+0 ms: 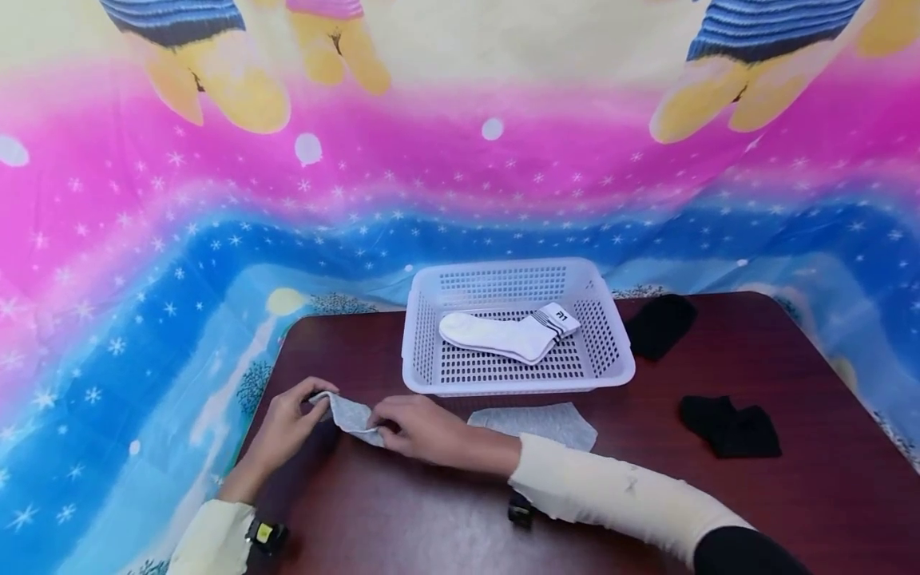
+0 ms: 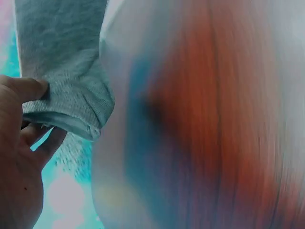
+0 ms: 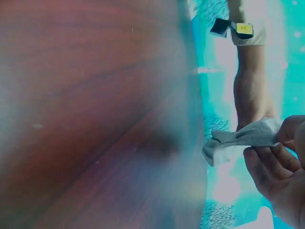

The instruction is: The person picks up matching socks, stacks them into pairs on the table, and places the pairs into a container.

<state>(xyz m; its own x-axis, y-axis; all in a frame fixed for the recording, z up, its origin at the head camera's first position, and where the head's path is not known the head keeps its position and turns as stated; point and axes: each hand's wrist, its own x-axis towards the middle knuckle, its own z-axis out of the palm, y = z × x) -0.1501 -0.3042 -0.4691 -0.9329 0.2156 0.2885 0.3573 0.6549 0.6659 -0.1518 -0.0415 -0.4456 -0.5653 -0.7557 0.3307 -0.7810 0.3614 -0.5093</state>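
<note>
A grey sock (image 1: 352,415) is stretched between both hands over the table's left part. My left hand (image 1: 287,425) pinches its left end, and in the left wrist view the thumb presses the ribbed cuff (image 2: 71,95), whose opening shows beneath. The right hand (image 1: 424,430) pinches the other end between thumb and fingers, as the right wrist view also shows with the sock (image 3: 248,136). Another grey sock (image 1: 546,423) lies flat on the table behind the right forearm, which partly hides it.
A white perforated basket (image 1: 413,351) stands at the table's back, holding white socks (image 1: 496,335) with dark stripes. To its right lie a black sock (image 1: 661,326) and, nearer, another black sock (image 1: 729,427). A printed cloth (image 1: 345,231) hangs behind the brown table (image 1: 402,511).
</note>
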